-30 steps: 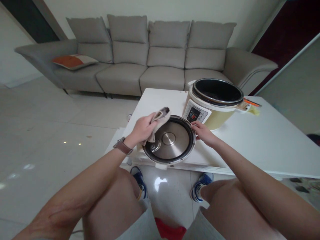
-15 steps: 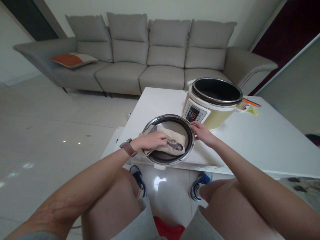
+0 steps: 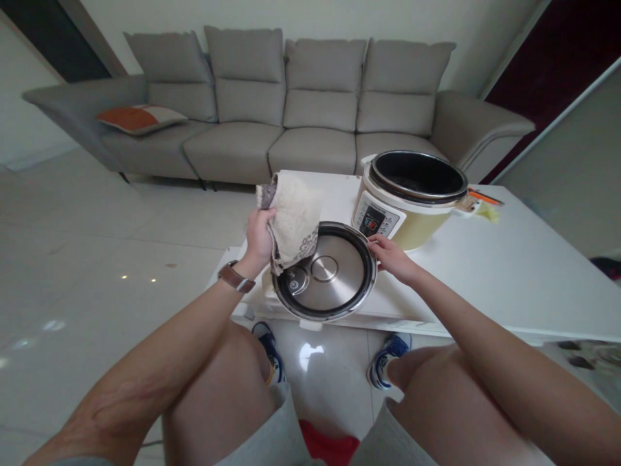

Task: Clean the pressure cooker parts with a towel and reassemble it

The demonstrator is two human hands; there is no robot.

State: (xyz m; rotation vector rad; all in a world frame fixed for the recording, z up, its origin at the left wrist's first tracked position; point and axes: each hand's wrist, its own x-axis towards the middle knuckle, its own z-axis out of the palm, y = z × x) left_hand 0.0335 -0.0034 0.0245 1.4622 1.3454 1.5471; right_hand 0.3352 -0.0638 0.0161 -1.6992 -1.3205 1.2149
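A folded beige cloth (image 3: 295,217) with a grey patterned edge is gripped in my left hand (image 3: 260,238), raised over the far left part of the cooker lid. The round lid (image 3: 339,285) lies with its steel inner side up, its dark sealing ring showing, at the near edge of the table. My right hand (image 3: 391,257) pinches the lid's right rim between thumb and fingers. Just behind that hand stands the cream electric pressure cooker (image 3: 429,223), uncovered, with a dark inner pot (image 3: 420,173) and a control panel on its front.
The white table (image 3: 524,272) stretches to the right. Beyond the cooker lie an orange-handled tool (image 3: 485,196) and something yellow (image 3: 489,212). A grey sofa (image 3: 310,152) with an orange and white cushion (image 3: 140,119) stands behind the table. My feet are on the tiled floor below.
My left hand has lifted the cloth off the lid's inner face and moved it up and left, uncovering the steel centre. My right hand stays on the rim.
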